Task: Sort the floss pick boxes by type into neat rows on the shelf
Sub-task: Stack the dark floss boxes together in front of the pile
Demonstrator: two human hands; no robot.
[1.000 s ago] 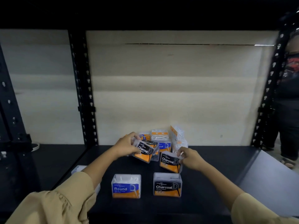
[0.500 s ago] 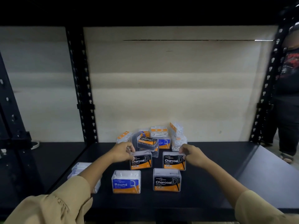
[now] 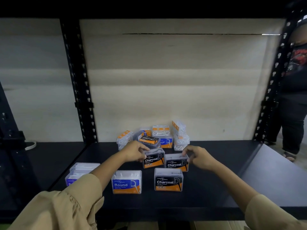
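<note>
On the black shelf (image 3: 216, 188) my left hand (image 3: 134, 152) grips a clear Charcoal box (image 3: 153, 159), and my right hand (image 3: 198, 156) grips a second Charcoal box (image 3: 176, 163) beside it; the two boxes stand side by side, nearly touching. In front of them stands a third Charcoal box (image 3: 168, 180), with a blue Round box (image 3: 127, 182) to its left. Further left, partly behind my left arm, lie more Round boxes (image 3: 79, 171). A loose pile of mixed boxes (image 3: 159, 137) sits at the back against the wall.
Black perforated uprights stand at the left (image 3: 78, 80) and right (image 3: 272, 83) of the bay. A person in dark clothes (image 3: 297, 90) stands beyond the right upright. A grey panel (image 3: 274, 173) slopes at the shelf's right end.
Both hands drew their Charcoal boxes from the pile toward me and set them upright side by side behind the front Charcoal box. The front boxes have not moved.
</note>
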